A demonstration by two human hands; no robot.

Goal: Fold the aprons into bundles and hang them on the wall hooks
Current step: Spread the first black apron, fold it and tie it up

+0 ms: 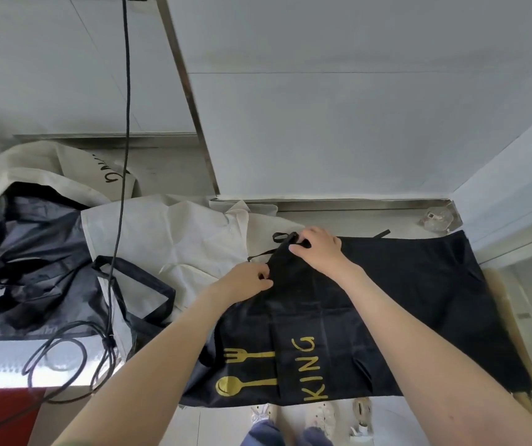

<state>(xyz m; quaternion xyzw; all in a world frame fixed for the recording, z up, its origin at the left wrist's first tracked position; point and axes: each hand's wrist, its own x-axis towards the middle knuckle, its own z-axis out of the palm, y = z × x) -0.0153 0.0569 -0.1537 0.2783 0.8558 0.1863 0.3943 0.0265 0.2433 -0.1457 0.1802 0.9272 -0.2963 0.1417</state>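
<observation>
On the counter (348, 217): the spread apron (387, 317) lies flat right in front of you.
Your hands: your left hand (247, 281) and right hand (317, 249) are on its far left part, the right one behind.
Left of the spread apron: a flat apron (168, 243), partly under its edge.
Far left: a heap of aprons (33, 252).
Cable (120, 188): hangs down over the flat apron.
Behind it all: the wall (338, 123).

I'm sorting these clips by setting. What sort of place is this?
Probably a commercial kitchen or its prep area: a stainless steel counter against plain pale wall panels, with cooking aprons heaped on it, such as the black apron printed with a fork and spoon.
</observation>
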